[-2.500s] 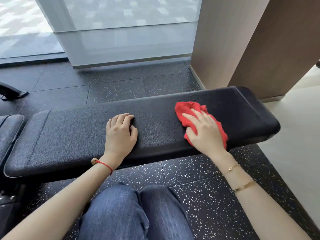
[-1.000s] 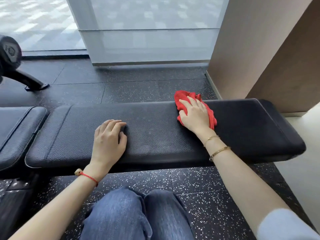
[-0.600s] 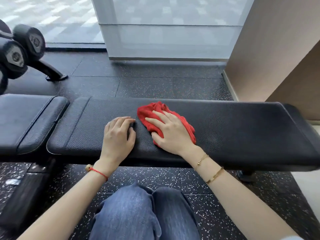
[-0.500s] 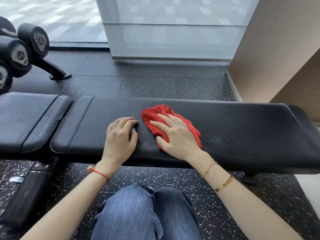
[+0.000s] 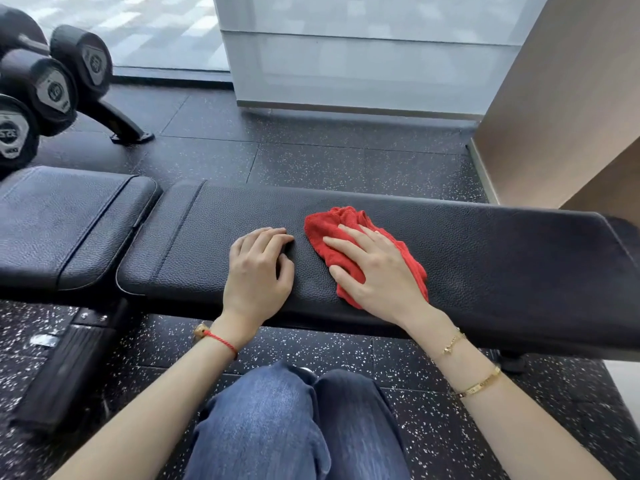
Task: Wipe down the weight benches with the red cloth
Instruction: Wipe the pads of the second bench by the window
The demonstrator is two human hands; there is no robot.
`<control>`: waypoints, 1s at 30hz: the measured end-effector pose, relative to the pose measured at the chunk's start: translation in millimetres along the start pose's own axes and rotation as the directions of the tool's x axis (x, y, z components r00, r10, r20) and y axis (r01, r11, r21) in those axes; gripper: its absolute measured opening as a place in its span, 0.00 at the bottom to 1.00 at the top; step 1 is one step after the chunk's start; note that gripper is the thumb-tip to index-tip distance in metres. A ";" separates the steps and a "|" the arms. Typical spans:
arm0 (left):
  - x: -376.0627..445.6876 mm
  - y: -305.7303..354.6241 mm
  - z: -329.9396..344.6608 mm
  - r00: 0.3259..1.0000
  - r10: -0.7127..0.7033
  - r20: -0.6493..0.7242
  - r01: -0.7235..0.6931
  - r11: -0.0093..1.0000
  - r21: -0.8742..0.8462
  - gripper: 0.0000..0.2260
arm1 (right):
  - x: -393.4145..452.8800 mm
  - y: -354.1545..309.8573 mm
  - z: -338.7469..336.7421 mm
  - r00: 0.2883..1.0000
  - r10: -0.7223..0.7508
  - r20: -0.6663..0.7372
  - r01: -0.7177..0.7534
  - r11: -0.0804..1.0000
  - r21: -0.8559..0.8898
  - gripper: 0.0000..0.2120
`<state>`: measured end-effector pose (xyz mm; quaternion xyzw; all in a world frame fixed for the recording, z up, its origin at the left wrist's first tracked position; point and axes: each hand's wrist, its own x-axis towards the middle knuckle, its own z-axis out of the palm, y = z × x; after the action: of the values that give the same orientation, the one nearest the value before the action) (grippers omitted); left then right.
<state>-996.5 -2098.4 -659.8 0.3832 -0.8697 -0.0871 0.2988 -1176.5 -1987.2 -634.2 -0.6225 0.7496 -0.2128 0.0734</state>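
The right hand (image 5: pixel 377 271) lies flat, fingers spread, pressing the red cloth (image 5: pixel 349 244) onto the middle of the bench pad (image 5: pixel 502 265). The pad's long axis runs left to right. The left hand (image 5: pixel 258 271), fingers loosely curled and holding nothing, rests just left of the cloth, so unwiped length probably lies beyond it.

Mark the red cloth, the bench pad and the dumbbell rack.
red cloth (image 5: pixel 341 220), head view, bunched far edge.
bench pad (image 5: pixel 485 258), head view, bare top right of cloth.
dumbbell rack (image 5: pixel 117 123), head view, angled foot.
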 end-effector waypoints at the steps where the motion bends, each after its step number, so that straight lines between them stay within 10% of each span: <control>1: -0.1 -0.2 -0.2 1.000 -0.001 0.000 0.001 1.000 -0.001 0.13 | -0.4 0.2 -1.3 1.000 0.000 0.010 0.000 1.000 0.009 0.22; 19: 7.0 1.3 -9.3 0.998 0.004 0.067 -0.004 1.000 0.011 0.12 | 5.8 -11.0 -1.1 0.992 0.039 -0.118 -0.047 0.997 -0.066 0.18; 30: 90.6 41.4 -140.3 0.976 0.033 0.215 -0.043 0.998 0.042 0.11 | 38.1 -68.1 -135.7 0.991 0.134 0.004 -0.133 0.989 -0.059 0.20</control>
<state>-987.5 -2124.0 -489.9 0.3617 -0.9057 -0.1016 0.1962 -1174.1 -2002.2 -478.4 -0.5736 0.7952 -0.1830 0.0720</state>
